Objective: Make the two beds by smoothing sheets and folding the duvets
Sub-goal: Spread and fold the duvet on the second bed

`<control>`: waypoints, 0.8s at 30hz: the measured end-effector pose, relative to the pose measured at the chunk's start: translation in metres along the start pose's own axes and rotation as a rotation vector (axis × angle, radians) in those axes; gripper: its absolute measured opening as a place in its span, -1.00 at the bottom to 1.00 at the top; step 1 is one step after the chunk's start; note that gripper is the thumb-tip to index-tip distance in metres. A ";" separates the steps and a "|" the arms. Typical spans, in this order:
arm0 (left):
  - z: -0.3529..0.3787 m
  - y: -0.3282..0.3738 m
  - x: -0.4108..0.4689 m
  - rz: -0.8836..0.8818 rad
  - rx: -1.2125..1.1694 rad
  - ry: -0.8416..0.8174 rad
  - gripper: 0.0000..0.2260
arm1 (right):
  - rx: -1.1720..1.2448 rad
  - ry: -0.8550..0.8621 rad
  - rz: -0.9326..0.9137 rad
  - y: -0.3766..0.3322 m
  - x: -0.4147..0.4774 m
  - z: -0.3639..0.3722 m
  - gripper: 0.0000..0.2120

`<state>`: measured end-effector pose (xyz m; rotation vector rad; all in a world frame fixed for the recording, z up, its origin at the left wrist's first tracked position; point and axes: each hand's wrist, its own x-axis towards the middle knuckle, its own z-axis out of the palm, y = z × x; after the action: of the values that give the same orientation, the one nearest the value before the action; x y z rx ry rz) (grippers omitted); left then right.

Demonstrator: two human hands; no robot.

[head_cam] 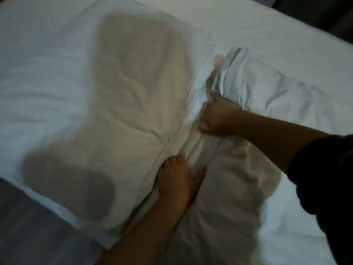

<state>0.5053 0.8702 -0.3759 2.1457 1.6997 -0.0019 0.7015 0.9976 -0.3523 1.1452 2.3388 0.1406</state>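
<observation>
Spread over most of the frame: a white duvet (122, 96), rumpled, dimmed by a blurred shadow across its middle. Gathered at centre right into a ridge (202, 148) of bunched cloth, the part in hand. Long axis from the lower centre of the frame up toward the upper right, ending in a standing bunch of folds that points to the upper right. Gripped just below that bunch by the right hand (215, 115), with fingers curled tight round the gathered cloth and a dark sleeve (322, 169) behind it at the right edge. Pressed lower on the same ridge, nearer the bottom of the frame, by the left hand (177, 175), with the thumb splayed to the right over the crest and the fingertips sunk into the crease on the left flank. Impossible to tell whether pinching cloth there or only bearing down. Both hands thus on one line along the ridge, a little apart, the right at the far end and the left at the near end. Bulk of the slack to the left and upper left of both grips. Probably calls for a pull along that axis, or a lift across it, to flatten the gather. Beyond the duvet, flat sheet (257, 22) at the upper right and dark floor (28, 236) at the lower left.
</observation>
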 end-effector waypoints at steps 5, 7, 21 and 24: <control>0.019 0.039 -0.023 0.049 -0.152 -0.170 -0.17 | 0.148 -0.046 -0.006 -0.003 -0.047 0.032 -0.12; 0.019 0.044 -0.025 0.091 -0.102 -0.148 -0.21 | 0.159 -0.031 0.007 0.000 -0.051 0.040 -0.15; -0.034 -0.008 -0.025 0.212 -0.004 0.081 -0.76 | 1.452 0.341 0.731 -0.050 0.021 -0.023 -0.58; -0.072 -0.028 -0.007 0.344 0.008 0.292 -0.81 | 2.342 0.146 0.853 -0.084 0.051 -0.044 -0.21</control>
<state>0.4593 0.8913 -0.3165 2.5155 1.4471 0.4197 0.5945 0.9884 -0.3621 2.6815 0.8198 -2.6736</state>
